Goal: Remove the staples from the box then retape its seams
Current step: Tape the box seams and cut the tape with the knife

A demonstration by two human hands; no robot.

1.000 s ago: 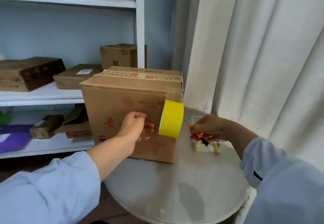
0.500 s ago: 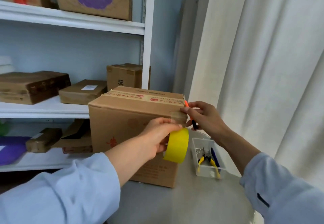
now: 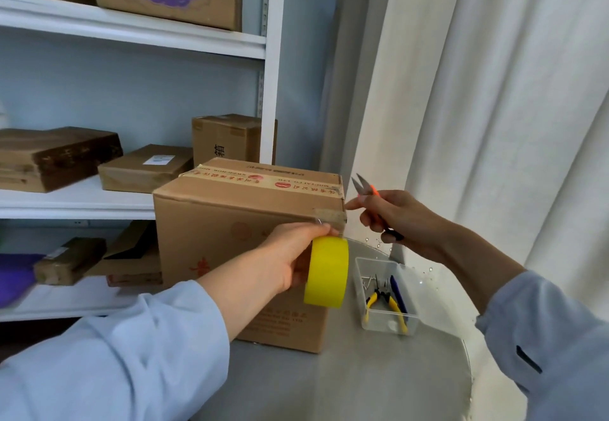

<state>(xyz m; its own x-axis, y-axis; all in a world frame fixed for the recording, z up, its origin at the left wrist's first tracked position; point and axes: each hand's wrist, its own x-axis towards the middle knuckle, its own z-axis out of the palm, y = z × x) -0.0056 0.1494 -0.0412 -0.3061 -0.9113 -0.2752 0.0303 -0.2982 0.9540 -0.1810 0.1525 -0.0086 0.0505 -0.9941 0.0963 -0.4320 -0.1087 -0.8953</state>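
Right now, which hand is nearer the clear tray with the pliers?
Left. The left hand, gripping the yellow tape roll, sits just beside the tray; the right hand, holding snips, is higher above it.

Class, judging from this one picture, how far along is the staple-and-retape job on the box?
Done: pliers lie back in the clear tray, hinting the staples are out, though none can be checked. In hand: the left hand holds the yellow tape roll at the box corner; the right hand holds snips. Left: cutting the tape, other seams.
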